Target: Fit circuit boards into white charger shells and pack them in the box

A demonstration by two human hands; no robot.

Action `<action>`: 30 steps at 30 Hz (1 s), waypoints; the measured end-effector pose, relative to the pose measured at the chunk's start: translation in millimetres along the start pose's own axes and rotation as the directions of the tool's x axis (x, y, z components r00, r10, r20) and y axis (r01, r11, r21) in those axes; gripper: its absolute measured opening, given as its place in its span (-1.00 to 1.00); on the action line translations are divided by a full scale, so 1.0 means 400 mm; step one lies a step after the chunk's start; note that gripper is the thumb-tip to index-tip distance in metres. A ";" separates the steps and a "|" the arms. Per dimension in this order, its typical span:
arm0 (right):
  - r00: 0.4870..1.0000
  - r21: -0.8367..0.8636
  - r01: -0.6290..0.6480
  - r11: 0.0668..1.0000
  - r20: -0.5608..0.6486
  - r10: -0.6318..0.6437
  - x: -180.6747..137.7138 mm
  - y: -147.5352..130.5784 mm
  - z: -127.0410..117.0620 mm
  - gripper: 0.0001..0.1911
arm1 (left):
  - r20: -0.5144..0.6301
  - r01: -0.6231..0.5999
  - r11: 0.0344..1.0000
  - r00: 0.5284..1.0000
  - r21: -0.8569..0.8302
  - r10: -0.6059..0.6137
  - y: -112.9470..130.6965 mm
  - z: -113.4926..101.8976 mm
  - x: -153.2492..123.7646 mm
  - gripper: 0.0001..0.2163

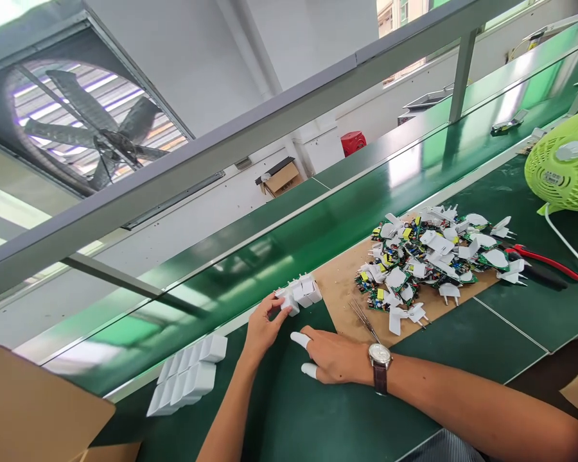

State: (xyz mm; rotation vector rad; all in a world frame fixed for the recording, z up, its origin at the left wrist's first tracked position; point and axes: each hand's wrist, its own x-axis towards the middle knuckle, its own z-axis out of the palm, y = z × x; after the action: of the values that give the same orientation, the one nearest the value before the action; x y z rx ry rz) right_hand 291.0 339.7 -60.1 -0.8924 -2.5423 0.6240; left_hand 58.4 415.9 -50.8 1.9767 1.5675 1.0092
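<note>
My left hand [264, 324] is closed on a white plastic plug housing [289, 303], thumb and fingers pinching it at its sides. Right behind that piece, several more white plug housings [307, 290] stand in a small cluster at the bench edge. My right hand [330, 353] is just to the right over the green mat, with white finger covers on two spread fingers and nothing in its grasp. Metal tweezers [365, 321] lie beyond the right wrist on brown cardboard [340, 282]. A large pile of circuit boards with white plug parts [428, 250] covers that cardboard.
White open housings [190, 375] stand in rows at the left. Red-and-black pliers [546, 262] lie right of the pile, below a green fan [566, 160] with a white cord. A cardboard box [38, 410] occupies the near left corner. A green conveyor [270, 256] runs behind the bench.
</note>
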 end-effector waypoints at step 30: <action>0.982 -0.022 0.076 0.997 0.172 -0.071 -0.014 0.020 -0.088 -0.65 | 0.104 -0.246 0.903 0.969 0.354 0.223 -0.014 -0.121 -0.177 -0.71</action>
State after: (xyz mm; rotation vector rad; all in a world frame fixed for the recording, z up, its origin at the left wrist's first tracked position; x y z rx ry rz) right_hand 315.7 351.5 -35.9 -0.7801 -2.7299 0.6698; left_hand 11.0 344.5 -43.1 2.4745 1.6017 0.7721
